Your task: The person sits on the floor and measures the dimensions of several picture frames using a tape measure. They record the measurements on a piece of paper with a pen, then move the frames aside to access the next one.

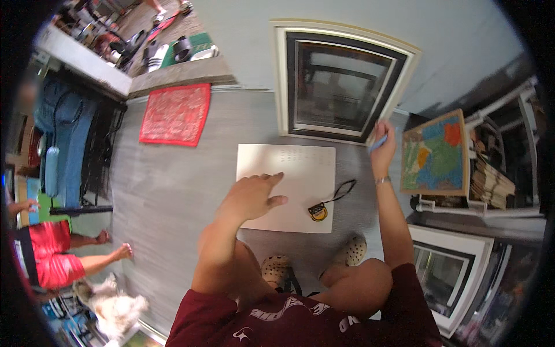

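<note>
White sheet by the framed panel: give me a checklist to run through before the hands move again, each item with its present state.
1. White sheet lying flat: ok.
2. Left hand in contact with the sheet: cannot tell; its index finger extends over it, but any touch is unclear.
3. Right hand holding the blue pen-like item: ok.
4. Tape measure off the sheet: not ok; it lies near the lower right corner.
5. Shoes off the sheet: ok.
6. Faint marks legible: cannot tell; too small.
</note>
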Motion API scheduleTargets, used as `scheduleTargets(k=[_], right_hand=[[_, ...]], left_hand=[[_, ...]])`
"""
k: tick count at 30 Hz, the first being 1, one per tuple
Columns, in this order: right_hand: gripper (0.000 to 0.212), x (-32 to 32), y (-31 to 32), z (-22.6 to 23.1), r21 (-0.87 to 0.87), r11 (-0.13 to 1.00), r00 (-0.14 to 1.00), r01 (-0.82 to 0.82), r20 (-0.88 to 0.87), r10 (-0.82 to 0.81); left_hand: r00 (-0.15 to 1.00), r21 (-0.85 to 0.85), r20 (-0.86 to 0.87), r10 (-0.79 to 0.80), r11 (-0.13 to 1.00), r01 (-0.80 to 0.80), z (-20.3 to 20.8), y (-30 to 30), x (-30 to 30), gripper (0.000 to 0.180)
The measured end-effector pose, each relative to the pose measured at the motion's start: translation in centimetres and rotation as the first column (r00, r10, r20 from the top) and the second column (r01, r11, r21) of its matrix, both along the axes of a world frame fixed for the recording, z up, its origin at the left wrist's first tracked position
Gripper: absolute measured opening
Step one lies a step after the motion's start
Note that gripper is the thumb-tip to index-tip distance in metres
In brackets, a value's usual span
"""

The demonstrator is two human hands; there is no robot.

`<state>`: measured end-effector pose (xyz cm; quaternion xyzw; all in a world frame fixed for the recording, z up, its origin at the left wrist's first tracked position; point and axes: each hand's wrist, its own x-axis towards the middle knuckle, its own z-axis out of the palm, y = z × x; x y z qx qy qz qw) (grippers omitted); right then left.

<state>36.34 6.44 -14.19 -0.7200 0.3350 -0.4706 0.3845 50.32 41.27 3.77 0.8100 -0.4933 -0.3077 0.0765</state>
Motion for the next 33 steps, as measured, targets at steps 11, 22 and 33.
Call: scheduleTargets(k=[11, 22, 33], right_hand=[[0.040, 10.2, -5.4, 16.5, -0.800, 0.536, 0.859, -0.271, -0.452, -0.241], [0.034, 13.8, -5.4, 16.1, -0.823, 0.484, 0.783, -0.298, -0.501, -0.370], [0.031, 15.0, -5.1, 16.3, -0.824, 0.499, 0.821, -0.268, -0.467, -0.329]], left_hand=[[0.994, -0.019, -0.054, -0.092, 0.996, 0.091, -0.8, -1.1, -1.8, 0.063], [0.997, -0.020, 0.005, -0.077, 0.997, 0.077, -0.6, 0.2, -2.7, 0.062], [0.995, 0.038, -0.018, -0.099, 0.994, 0.099, -0.6, -0.7, -3.1, 0.060]])
